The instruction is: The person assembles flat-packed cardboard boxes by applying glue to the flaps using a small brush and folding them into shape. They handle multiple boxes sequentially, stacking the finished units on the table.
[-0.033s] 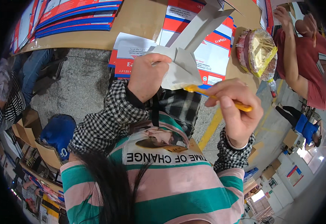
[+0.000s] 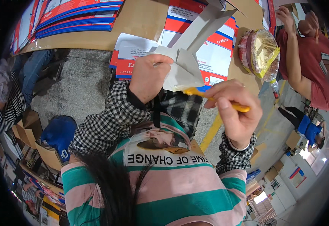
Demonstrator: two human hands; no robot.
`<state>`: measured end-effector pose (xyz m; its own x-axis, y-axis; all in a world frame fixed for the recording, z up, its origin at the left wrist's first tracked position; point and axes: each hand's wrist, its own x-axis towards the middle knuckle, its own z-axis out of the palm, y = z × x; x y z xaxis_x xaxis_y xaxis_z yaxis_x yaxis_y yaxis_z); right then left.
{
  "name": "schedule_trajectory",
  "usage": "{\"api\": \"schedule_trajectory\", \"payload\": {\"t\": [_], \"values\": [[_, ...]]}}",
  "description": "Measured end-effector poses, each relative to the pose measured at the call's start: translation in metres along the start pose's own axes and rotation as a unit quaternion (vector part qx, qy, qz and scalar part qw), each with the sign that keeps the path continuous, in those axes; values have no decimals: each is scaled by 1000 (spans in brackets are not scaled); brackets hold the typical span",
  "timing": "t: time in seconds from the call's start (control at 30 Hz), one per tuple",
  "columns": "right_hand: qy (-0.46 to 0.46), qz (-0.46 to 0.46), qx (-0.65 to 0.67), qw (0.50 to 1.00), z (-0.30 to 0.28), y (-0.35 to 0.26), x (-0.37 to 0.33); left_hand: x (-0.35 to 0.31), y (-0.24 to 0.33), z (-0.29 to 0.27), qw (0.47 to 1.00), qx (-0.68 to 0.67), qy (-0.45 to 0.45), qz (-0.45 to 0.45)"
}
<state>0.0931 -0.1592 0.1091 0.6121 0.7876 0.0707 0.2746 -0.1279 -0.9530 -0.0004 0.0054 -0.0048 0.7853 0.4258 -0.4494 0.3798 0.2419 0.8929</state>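
Yellow-handled and small, the brush [image 2: 195, 92] now has its tip a little farther left than a moment ago, along the lower edge of the grey-white carton [image 2: 185, 73], and the right hand [image 2: 238, 107] has shifted with it. More of that edge therefore seems to have been gone over; a pale, wet-looking smear shows by the tip. The right hand pinches the handle between thumb and fingers. The left hand [image 2: 150, 77], in the same place as before, pinches the left side of the carton between thumb and curled fingers. The carton lies partly unfolded, plain inside upward, at the near edge of the worktop [image 2: 140, 24], over flat printed cartons [image 2: 215, 58] in red, white and blue.

To the right, by the worktop's right edge, rests a clear plastic container [image 2: 244, 56] bound with a brown band and yellow tape. Pale yellowish matter shows inside, though what it is I cannot tell; a red cap [image 2: 276, 95] sits at its lower end. More flat cartons lie stacked [image 2: 79, 26] at the worktop's far left, overlapping one another, blue edges toward the person
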Motion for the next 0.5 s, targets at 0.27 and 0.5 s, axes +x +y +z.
{"api": "schedule_trajectory", "payload": {"t": [0.27, 0.5], "values": [[-33, -13, -17, 999, 1, -3, 3, 3, -6, 1, 999, 14, 6, 42], [-35, -24, -14, 999, 1, -2, 4, 1, -3, 2, 1000, 16, 6, 20]]}}
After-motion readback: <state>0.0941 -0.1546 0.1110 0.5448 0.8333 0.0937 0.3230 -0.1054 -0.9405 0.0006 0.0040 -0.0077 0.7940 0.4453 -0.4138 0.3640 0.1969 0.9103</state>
